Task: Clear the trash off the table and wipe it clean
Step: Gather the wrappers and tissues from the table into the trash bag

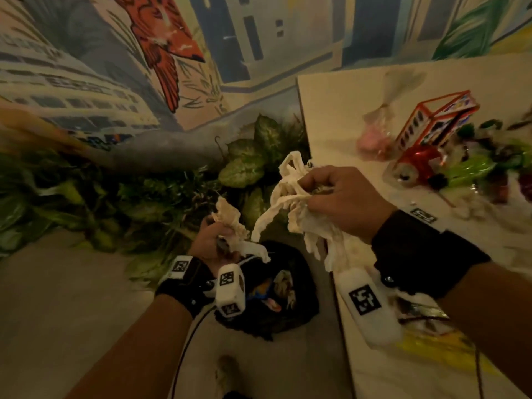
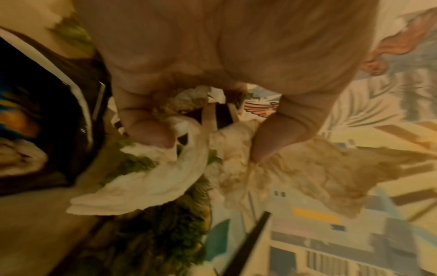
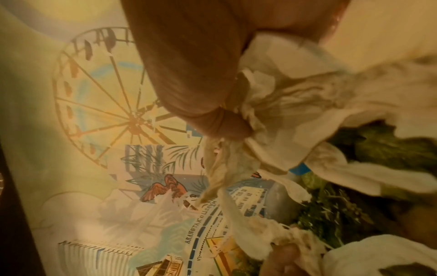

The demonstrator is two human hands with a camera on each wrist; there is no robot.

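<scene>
Above black trash bag (image 1: 276, 295): crumpled tissues (image 1: 290, 203) in right hand (image 1: 342, 197); left hand (image 1: 210, 243) likewise.

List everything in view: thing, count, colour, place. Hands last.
crumpled napkins: two clumps, off-white, soiled, one in each hand, above the bin bag
bin bag: one, black, open on the floor beside the table, trash inside
table: one, pale top, at the right
red frame box: one, red-edged, on the table
red wrapper: one, shiny, before the box
pink item in clear bag: one, left of the box
green wrappers: several, blurred, far right
plants: green, on the floor by the wall
mural wall: multicoloured, behind
left hand: grip on one clump
right hand: grip on the larger clump
</scene>
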